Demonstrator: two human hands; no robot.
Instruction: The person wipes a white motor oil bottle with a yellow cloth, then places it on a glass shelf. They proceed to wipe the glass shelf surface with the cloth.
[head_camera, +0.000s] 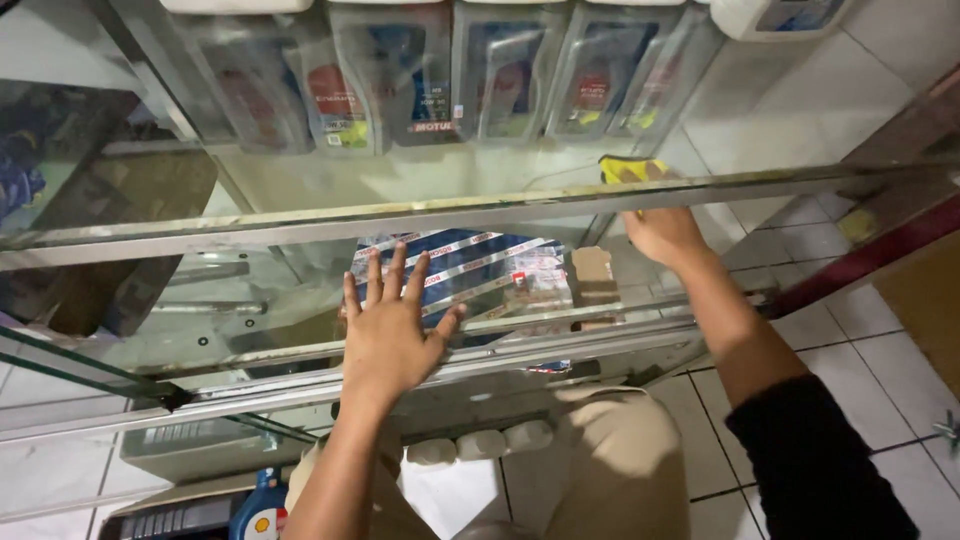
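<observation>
My left hand (390, 325) lies flat, fingers spread apart, on the glass panel (250, 290) of the display case. My right hand (665, 235) reaches past the panel's top edge, just below a yellow cloth (630, 170); I cannot tell whether its grip is closed. Behind the glass lie striped boxes (470, 265); oil bottles (420, 75) stand above.

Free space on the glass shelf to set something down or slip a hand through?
Bare glass shelf left of the left hand, up to the dark cloth. Crowded centre: striped packet and small brown box between left hand and right hand. Back row filled by oil jugs.
</observation>
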